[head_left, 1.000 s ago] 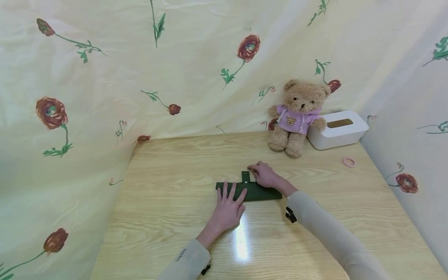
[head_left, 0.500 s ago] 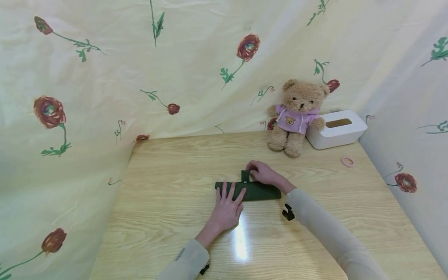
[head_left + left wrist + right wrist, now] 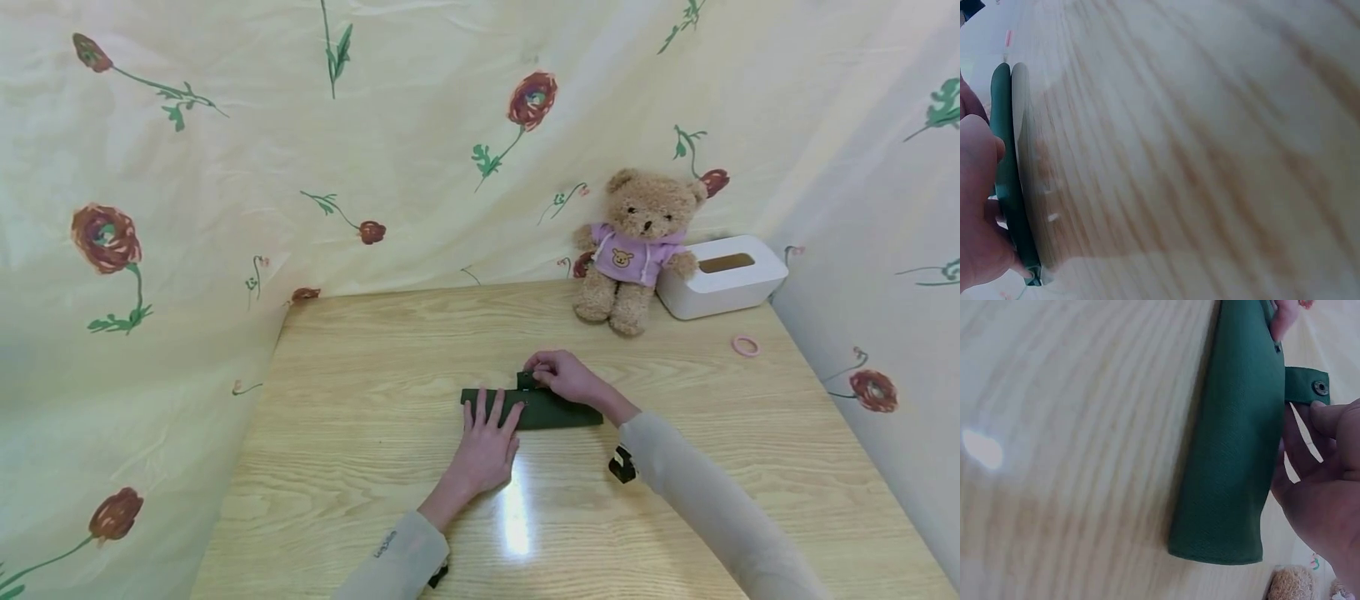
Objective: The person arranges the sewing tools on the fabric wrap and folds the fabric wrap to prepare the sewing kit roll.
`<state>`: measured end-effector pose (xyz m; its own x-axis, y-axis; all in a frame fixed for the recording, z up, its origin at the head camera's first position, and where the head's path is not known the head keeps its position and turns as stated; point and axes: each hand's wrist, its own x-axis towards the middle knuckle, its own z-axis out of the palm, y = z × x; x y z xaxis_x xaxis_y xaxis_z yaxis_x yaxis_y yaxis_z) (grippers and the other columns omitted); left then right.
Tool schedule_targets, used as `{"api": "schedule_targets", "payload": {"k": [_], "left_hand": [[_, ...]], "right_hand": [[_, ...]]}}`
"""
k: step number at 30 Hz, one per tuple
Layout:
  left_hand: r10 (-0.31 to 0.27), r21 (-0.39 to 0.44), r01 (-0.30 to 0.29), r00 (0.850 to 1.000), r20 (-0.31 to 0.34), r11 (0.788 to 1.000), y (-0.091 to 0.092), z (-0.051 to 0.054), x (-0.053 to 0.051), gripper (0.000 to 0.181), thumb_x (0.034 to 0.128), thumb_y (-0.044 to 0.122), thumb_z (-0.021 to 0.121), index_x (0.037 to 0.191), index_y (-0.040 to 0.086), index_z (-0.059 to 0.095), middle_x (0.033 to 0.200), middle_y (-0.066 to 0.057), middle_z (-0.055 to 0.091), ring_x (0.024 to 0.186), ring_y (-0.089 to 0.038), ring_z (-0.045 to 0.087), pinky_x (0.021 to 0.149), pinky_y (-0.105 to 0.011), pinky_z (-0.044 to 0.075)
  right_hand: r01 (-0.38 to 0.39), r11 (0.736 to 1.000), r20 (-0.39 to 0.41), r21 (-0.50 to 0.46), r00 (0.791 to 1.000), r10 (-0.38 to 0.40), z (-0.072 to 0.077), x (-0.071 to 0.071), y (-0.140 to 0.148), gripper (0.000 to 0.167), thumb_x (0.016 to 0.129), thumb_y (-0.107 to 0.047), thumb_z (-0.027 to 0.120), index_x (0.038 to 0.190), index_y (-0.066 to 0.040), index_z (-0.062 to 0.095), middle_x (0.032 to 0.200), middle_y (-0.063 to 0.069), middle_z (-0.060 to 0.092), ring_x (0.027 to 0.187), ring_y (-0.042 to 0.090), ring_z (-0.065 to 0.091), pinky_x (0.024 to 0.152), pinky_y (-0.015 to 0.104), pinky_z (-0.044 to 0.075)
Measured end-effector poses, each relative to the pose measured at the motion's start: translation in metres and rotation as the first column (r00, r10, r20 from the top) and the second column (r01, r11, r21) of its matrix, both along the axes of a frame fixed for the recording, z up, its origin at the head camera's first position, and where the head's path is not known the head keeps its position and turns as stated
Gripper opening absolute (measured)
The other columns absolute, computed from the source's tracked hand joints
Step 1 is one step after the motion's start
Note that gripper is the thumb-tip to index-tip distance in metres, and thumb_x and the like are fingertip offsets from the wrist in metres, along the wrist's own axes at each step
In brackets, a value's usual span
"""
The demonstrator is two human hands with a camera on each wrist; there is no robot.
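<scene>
A dark green folded pouch [image 3: 558, 412] lies flat on the wooden table, its kind not certain. From its far edge sticks out a short strap [image 3: 1305, 385] with a metal snap button [image 3: 1320, 387]. My left hand [image 3: 486, 450] presses on the pouch's left part with straight, spread fingers. At the far edge, my right hand [image 3: 567, 379] pinches the strap's end, the thumb beside the snap and the other fingers behind it. In the left wrist view the pouch [image 3: 1011, 181] shows edge-on, with the left hand [image 3: 979, 212] against it. The pouch's underside is hidden.
A teddy bear [image 3: 636, 242] in a purple hoodie sits at the back right, against a white tissue box [image 3: 723, 279]. A pink ring [image 3: 746, 346] lies near the table's right side. Flower-print cloth [image 3: 420, 150] hangs behind and at both sides.
My right hand has come to the strap's end, taken hold of it and tipped it up toward the pouch, so it looks shorter. My left hand stays in place.
</scene>
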<state>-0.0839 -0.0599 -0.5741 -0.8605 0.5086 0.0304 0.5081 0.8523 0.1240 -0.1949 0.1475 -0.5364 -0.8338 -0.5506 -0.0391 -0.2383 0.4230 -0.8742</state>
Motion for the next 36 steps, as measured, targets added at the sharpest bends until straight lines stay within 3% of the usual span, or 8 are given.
{"api": "schedule_targets", "payload": {"k": [6,14,20,27,36], "left_hand": [[0.011,-0.014,-0.011,1.000,0.000,1.000,0.000,0.004,0.000,0.054,0.1062,0.031,0.040,0.157,0.018,0.031,0.158,-0.025,0.027,0.144,-0.051,0.017,0.108,-0.067,0.023],[0.027,0.019,-0.028,0.999,0.045,0.999,0.001,0.004,-0.004,0.052,0.1067,0.030,0.039,0.156,0.017,0.033,0.158,-0.023,0.027,0.145,-0.049,0.015,0.109,-0.065,0.020],[0.053,0.076,-0.059,0.996,0.072,0.995,0.000,0.003,-0.002,0.053,0.1054,0.029,0.044,0.150,0.005,0.028,0.159,-0.021,0.027,0.147,-0.045,0.013,0.112,-0.062,0.016],[0.053,0.083,-0.060,0.995,0.086,0.995,-0.001,0.004,-0.001,0.065,0.1059,0.032,0.043,0.157,0.006,0.012,0.160,-0.020,0.025,0.147,-0.044,0.011,0.113,-0.061,0.015],[0.050,0.038,-0.053,0.996,0.074,0.998,0.000,0.004,0.000,0.066,0.1069,0.033,0.039,0.160,0.010,0.009,0.161,-0.019,0.024,0.147,-0.045,0.011,0.112,-0.062,0.015]], "right_hand": [[0.013,0.999,-0.125,-0.030,0.992,-0.017,-0.004,0.014,0.001,0.017,0.097,0.006,0.056,0.103,-0.002,0.070,0.095,0.009,0.070,0.084,0.024,0.065,0.074,0.032,0.050],[-0.009,0.998,-0.314,-0.062,0.949,-0.011,-0.011,0.032,0.004,0.019,0.095,0.008,0.057,0.103,-0.002,0.072,0.097,0.008,0.072,0.086,0.021,0.068,0.073,0.032,0.051],[0.024,0.999,-0.355,-0.028,0.934,-0.033,-0.022,0.041,0.004,0.020,0.095,0.006,0.060,0.107,-0.003,0.073,0.102,0.008,0.073,0.094,0.022,0.069,0.077,0.037,0.054],[0.048,0.999,-0.431,-0.020,0.901,-0.052,-0.032,0.044,0.003,0.021,0.091,0.008,0.066,0.108,-0.002,0.074,0.104,0.010,0.073,0.098,0.026,0.070,0.080,0.038,0.055],[0.032,0.999,-0.508,-0.021,0.860,-0.038,-0.032,0.052,0.000,0.025,0.086,0.013,0.070,0.108,0.002,0.075,0.103,0.014,0.073,0.094,0.030,0.070,0.078,0.040,0.056]]}}
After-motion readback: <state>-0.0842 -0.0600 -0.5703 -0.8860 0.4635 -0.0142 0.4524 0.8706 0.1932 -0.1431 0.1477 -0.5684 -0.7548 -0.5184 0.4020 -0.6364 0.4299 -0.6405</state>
